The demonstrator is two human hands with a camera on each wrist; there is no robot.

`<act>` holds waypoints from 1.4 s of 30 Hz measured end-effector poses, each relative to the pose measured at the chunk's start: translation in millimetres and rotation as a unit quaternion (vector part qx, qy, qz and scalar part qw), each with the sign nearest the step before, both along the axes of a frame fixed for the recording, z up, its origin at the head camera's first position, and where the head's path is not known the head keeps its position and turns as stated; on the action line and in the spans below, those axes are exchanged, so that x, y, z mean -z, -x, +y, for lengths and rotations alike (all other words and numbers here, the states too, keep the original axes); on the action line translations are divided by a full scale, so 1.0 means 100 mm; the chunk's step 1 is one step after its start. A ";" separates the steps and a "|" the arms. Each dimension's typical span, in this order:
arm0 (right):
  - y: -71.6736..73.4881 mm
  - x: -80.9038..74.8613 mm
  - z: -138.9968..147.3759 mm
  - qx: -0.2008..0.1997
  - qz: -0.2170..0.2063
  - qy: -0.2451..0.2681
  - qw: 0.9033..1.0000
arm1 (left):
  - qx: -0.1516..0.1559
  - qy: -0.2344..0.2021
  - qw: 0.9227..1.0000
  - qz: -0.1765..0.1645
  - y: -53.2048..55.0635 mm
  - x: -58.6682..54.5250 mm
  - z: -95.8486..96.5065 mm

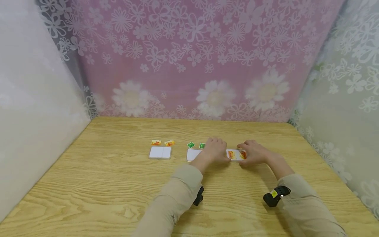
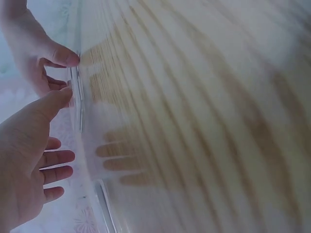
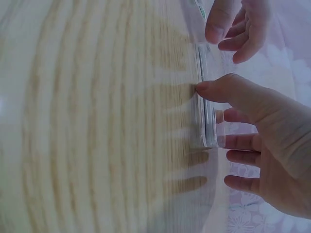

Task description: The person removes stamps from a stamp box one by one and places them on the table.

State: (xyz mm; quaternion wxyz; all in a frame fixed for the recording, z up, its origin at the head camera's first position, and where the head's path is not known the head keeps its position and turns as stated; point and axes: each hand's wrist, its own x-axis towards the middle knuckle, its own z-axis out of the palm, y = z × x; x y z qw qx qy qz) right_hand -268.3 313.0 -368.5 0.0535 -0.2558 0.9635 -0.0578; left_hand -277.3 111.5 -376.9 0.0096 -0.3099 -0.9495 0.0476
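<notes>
A flat clear plastic case (image 1: 236, 155) with two orange pictures on white lies at the right of a row on the table. My right hand (image 1: 255, 153) holds its right end, with the thumb at the near edge and the fingers at the far side. At the left end is my left hand (image 1: 214, 150); its thumb touches the near edge in the left wrist view, while its lower fingers extend loosely. A middle case (image 1: 193, 154) with a white inside is partly hidden by the left hand. Edge-on in the right wrist view, the held case (image 3: 208, 126) shows thin layers.
At the left lies a third case (image 1: 160, 152) with a white, two-part face. Behind it are two yellow-orange picture pieces (image 1: 156, 142). Two green picture pieces (image 1: 190, 144) lie behind the middle case. Floral curtains (image 1: 183, 59) surround the wooden table (image 1: 97, 184).
</notes>
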 end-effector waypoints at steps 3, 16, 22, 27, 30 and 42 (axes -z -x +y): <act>0.01 0.01 -0.01 -0.008 -0.003 0.005 1.000 | 0.000 -0.001 1.000 -0.011 -0.02 0.02 0.04; 0.07 0.03 -0.02 -0.014 -0.021 0.024 0.999 | -0.004 0.016 1.000 -0.013 -0.01 0.10 0.13; 0.06 0.01 0.00 -0.032 -0.022 0.030 0.999 | -0.001 0.006 1.000 -0.014 0.01 0.10 0.15; 0.06 0.02 0.01 -0.043 -0.013 0.032 0.998 | -0.004 0.000 1.000 -0.018 0.01 0.10 0.15; 0.05 0.03 0.00 -0.043 -0.010 0.025 0.999 | -0.007 -0.004 1.000 -0.024 0.01 0.11 0.15; 0.05 0.02 -0.01 -0.053 -0.005 0.028 0.998 | -0.006 0.003 1.000 -0.017 0.00 0.10 0.15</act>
